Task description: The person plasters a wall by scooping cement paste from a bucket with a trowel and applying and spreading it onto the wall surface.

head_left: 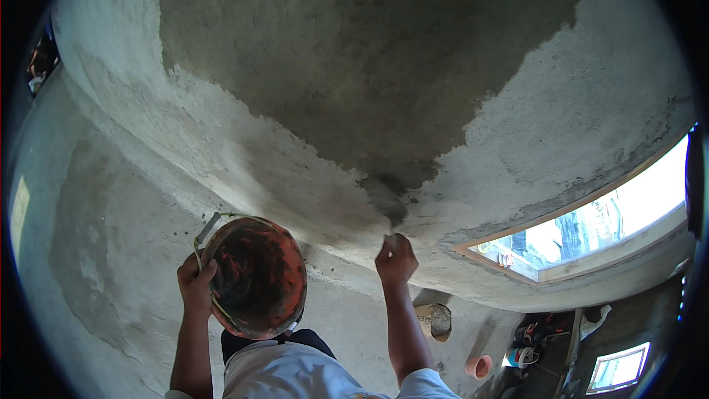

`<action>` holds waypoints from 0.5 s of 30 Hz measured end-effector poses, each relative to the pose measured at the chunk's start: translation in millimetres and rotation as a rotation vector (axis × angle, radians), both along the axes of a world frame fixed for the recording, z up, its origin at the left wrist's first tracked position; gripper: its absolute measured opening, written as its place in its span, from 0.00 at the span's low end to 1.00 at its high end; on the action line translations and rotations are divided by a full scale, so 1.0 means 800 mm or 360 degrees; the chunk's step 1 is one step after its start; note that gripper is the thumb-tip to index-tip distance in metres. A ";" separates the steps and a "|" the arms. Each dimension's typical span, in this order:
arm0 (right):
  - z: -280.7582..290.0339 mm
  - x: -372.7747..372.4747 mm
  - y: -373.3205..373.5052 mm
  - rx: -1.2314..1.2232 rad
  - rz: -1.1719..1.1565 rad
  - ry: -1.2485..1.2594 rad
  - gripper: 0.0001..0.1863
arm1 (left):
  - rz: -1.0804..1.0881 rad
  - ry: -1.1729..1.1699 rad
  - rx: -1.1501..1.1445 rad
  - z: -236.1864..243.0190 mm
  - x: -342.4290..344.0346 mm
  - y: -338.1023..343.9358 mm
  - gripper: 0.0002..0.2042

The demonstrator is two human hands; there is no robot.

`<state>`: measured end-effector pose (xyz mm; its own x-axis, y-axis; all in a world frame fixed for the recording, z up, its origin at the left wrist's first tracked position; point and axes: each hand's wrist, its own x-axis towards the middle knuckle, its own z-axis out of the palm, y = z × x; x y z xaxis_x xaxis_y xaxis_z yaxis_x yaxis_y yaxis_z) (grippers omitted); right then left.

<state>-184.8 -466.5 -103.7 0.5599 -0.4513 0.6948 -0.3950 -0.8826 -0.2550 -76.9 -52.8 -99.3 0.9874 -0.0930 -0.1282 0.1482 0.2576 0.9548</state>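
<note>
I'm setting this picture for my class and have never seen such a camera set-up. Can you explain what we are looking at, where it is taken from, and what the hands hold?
There is no machine here: a person works with bare hands. The single round, bent picture comes from a wide camera worn on a head. The left hand grips the rim of a stained orange hard hat. The right hand is raised, its fist closed on a blurred grey tool. The tool is against a patch of dark wet plaster on a pale concrete surface. At lower right are a window and a bucket.

Orange bowl (pixel 255 277) tilted, mortar-stained inside, trowel (pixel 387 203) pressing wet grey plaster (pixel 354 59)
</note>
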 end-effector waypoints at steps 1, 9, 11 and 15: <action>0.000 0.007 0.003 0.0056 0.0004 0.0128 0.09 | -0.0002 0.0009 0.0007 0.002 -0.001 -0.002 0.13; 0.015 -0.015 -0.024 0.0241 -0.0308 -0.0134 0.11 | 0.0047 -0.0019 -0.0096 0.009 0.000 -0.002 0.16; 0.010 -0.021 -0.014 0.0337 -0.0261 -0.0134 0.11 | 0.0040 -0.0033 -0.0131 0.019 0.002 -0.008 0.16; 0.006 -0.013 -0.028 -0.0049 0.0199 0.0167 0.09 | 0.0013 -0.0121 -0.0119 0.023 0.012 -0.024 0.15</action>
<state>-195.5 -489.3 -99.0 0.6806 -0.3532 0.6420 -0.3047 -0.9332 -0.1904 -67.4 -72.3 -80.8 0.9948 -0.0914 -0.0455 0.0734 0.3297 0.9412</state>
